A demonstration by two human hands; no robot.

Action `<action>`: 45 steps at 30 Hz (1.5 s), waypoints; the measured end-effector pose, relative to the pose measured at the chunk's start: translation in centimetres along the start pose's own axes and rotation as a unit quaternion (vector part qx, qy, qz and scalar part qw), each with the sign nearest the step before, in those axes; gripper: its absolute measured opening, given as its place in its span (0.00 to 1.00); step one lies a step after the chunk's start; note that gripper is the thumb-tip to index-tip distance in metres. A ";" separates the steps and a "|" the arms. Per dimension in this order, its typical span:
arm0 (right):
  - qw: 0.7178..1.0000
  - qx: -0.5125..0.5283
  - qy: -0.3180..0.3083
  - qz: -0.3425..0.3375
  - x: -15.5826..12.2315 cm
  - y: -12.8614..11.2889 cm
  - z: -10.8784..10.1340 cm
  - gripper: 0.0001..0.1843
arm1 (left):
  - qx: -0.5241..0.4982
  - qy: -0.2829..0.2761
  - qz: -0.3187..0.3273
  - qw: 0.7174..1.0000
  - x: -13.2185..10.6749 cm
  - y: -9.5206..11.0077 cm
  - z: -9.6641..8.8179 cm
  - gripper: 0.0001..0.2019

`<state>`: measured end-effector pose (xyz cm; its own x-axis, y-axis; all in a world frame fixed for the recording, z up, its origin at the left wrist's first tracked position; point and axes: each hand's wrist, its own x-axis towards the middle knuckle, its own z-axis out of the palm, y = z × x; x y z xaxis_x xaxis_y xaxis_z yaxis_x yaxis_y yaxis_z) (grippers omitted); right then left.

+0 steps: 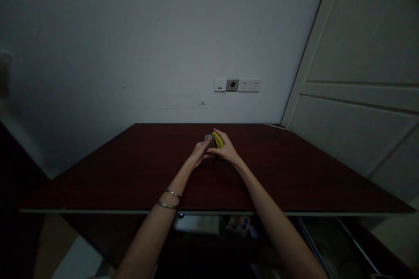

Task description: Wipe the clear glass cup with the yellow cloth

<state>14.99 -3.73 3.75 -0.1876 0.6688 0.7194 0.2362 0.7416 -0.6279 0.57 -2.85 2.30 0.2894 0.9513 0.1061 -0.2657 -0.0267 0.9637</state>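
Both my arms reach forward over a dark red-brown table [131, 174]. My right hand [227, 151] is closed around a small yellow object [218, 140], held just above the middle of the tabletop. My left hand [199, 153] meets it from the left, fingers pinched on a small grey metallic piece [208, 137] at the yellow object's end. The room is dim and the object is too small to name. Two thin bangles [170, 199] circle my left forearm.
A white wall stands behind the table, with a row of power sockets [237, 85]. A white panelled door [360, 78] is at the right. Under the table's front edge lie a white box [198, 224] and a small coloured packet [238, 224].
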 end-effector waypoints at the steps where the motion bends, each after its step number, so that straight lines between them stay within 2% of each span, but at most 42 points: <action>1: 1.000 -0.009 0.002 -0.006 -0.1 0.1 0.1 0.44 | 0.000 -0.006 -0.004 1.000 0.0 0.0 0.0 0.25; 7: 1.000 -0.007 0.023 0.011 -0.2 0.8 0.5 0.42 | 0.006 -0.010 -0.010 1.000 0.3 -0.3 -0.3 0.26; 12: 0.990 0.069 0.074 0.097 0.3 1.0 0.4 0.42 | 0.023 -0.043 0.005 0.999 0.4 -0.3 -0.7 0.27; 15: 0.970 0.117 0.120 0.175 0.8 0.7 0.2 0.41 | 0.070 -0.052 0.019 0.996 0.2 -0.1 -0.6 0.27; 17: 0.950 0.144 0.151 0.233 0.9 0.5 0.2 0.39 | 0.101 -0.033 0.038 0.994 0.3 -0.1 -0.4 0.29; 21: 0.913 0.209 0.168 0.307 0.9 0.7 0.3 0.33 | 0.115 0.021 0.091 0.989 0.6 -0.4 -0.3 0.40; 24: 0.907 0.252 0.140 0.308 0.7 0.9 0.5 0.28 | 0.124 0.003 0.132 0.983 0.7 -0.6 -0.3 0.47; 28: 0.905 0.270 0.100 0.312 0.5 0.7 0.6 0.23 | 0.128 -0.050 0.174 0.975 0.6 -0.7 -0.3 0.49; 40: 0.907 0.286 0.043 0.305 0.3 0.4 0.3 0.23 | 0.113 -0.004 0.177 0.978 1.0 -1.0 -0.1 0.36; 43: 0.915 0.269 0.037 0.298 0.4 0.4 0.3 0.24 | 0.109 0.013 0.176 0.978 1.3 -1.3 -0.2 0.36; 45: 0.928 0.238 0.055 0.282 0.5 0.8 0.4 0.25 | 0.101 0.029 0.172 0.979 1.4 -1.4 -0.3 0.36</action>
<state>14.73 -2.74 3.52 -0.0568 0.9678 0.2451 -0.1863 0.2309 -0.9550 1.09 -1.40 1.06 0.1599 0.8910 0.4249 -0.1493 -0.4037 0.9026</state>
